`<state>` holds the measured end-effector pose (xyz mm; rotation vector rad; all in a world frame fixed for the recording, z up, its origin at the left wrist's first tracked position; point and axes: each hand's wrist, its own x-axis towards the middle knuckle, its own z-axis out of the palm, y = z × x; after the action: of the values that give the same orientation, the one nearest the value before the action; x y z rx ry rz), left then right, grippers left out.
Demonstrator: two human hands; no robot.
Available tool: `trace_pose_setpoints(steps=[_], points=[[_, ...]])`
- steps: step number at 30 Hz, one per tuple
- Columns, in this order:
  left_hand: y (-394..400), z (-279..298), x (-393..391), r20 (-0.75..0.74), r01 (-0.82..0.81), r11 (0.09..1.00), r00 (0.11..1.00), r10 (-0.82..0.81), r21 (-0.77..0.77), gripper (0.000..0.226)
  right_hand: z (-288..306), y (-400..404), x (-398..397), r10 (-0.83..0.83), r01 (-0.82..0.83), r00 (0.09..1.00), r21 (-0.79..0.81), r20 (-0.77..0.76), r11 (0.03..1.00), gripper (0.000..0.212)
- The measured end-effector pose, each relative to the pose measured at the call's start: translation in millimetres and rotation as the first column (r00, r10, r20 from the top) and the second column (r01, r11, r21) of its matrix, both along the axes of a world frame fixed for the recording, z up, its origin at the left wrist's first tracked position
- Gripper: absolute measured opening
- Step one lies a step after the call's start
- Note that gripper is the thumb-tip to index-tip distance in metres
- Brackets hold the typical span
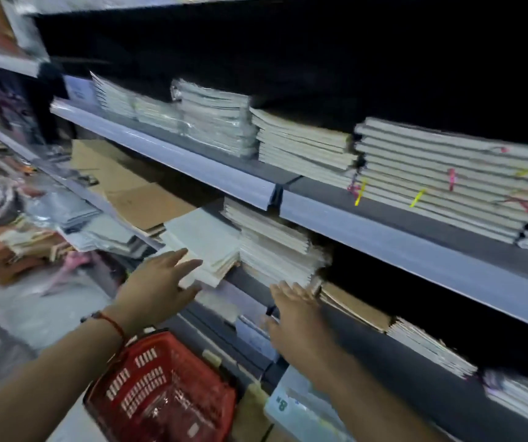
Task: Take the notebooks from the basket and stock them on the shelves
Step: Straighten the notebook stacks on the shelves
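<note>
A red plastic basket (163,387) sits low on the floor between my forearms; its inside looks bare apart from a clear wrapper. On the middle shelf (249,282) lies a low pile of pale notebooks (205,247), with a taller stack (275,247) to its right. My left hand (160,279) is open, fingers spread, touching the front edge of the low pile. My right hand (297,311) is open too, fingertips at the bottom front of the taller stack. Neither hand holds anything. The picture is blurred by motion.
The upper shelf (192,161) carries several stacks of notebooks (447,173), some with coloured ribbon markers. Brown-covered pads (358,311) lie right of my right hand. Flat cardboard sheets (135,193) lie further left on the middle shelf. Loose stationery clutters the far left.
</note>
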<state>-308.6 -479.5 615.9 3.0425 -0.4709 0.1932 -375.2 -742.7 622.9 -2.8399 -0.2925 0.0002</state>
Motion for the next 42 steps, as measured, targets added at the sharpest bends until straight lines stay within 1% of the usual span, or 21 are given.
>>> trace_pose_setpoints(steps=[2,5,7,9,11,14,18,21,24,28,31,35,39,42], points=[[25.7,16.9,7.5,-0.056,-0.019,0.999,0.998,0.021,0.035,0.074,9.5,21.7,8.5,-0.008,0.008,1.0,0.017,-0.026,1.0,0.056],[61.5,25.1,26.0,-0.077,-0.018,0.996,0.997,0.024,0.083,0.084,10.2,49.7,28.6,-0.02,0.021,0.998,0.016,-0.057,1.0,0.06],[78.5,24.4,44.2,-0.113,0.022,0.994,0.994,-0.01,0.106,0.088,1.7,70.6,49.1,-0.043,0.047,0.994,0.036,-0.099,0.998,0.065],[87.1,18.5,66.6,-0.149,0.06,0.994,0.988,-0.046,0.094,0.09,-6.3,88.7,69.1,-0.062,0.067,0.992,0.043,-0.109,0.997,0.069],[99.4,6.2,97.8,-0.19,0.124,0.989,0.976,-0.106,0.083,0.098,-14.6,114.0,92.0,-0.088,0.094,0.988,0.045,-0.124,0.995,0.07],[111.1,-14.9,140.4,-0.168,0.264,0.958,0.955,-0.243,0.114,0.108,-23.8,144.7,112.1,-0.166,0.171,0.976,0.032,-0.138,0.985,0.075],[119.7,-31.9,177.3,-0.101,0.396,0.903,0.918,-0.384,0.164,0.111,-40.5,169.2,129.0,-0.228,0.227,0.961,-0.023,-0.155,0.974,0.086],[120.0,-34.5,196.0,-0.076,0.419,0.895,0.908,-0.412,0.151,0.12,-49.7,172.9,138.6,-0.258,0.256,0.954,-0.034,-0.153,0.966,0.089],[122.2,-43.9,209.4,-0.123,0.407,0.905,0.911,-0.393,0.123,0.127,-58.5,173.6,142.0,-0.292,0.297,0.947,0.019,-0.131,0.955,0.086],[120.1,-51.1,210.0,-0.206,0.385,0.92,0.908,-0.365,0.07,0.125,-62.7,174.3,142.5,-0.307,0.317,0.946,0.093,-0.104,0.944,0.078],[119.8,-50.7,213.9,-0.22,0.398,0.916,0.899,-0.379,0.05,0.125,-65.8,174.0,143.7,-0.31,0.318,0.947,0.12,-0.083,0.94,0.077],[122.4,-50.6,215.9,-0.182,0.429,0.903,0.889,-0.42,0.009,0.122,-66.0,170.4,143.0,-0.327,0.337,0.94,0.135,-0.093,0.932,0.076],[129.2,-49.6,227.4,-0.063,0.523,0.852,0.85,-0.523,-0.021,0.113,-66.3,170.6,144.1,-0.349,0.356,0.934,0.114,-0.078,0.928,0.077],[134.3,-50.2,239.8,-0.058,0.553,0.829,0.828,-0.558,-0.082,0.11,-68.2,174.9,148.5,-0.39,0.394,0.919,0.116,-0.057,0.912,0.077]])
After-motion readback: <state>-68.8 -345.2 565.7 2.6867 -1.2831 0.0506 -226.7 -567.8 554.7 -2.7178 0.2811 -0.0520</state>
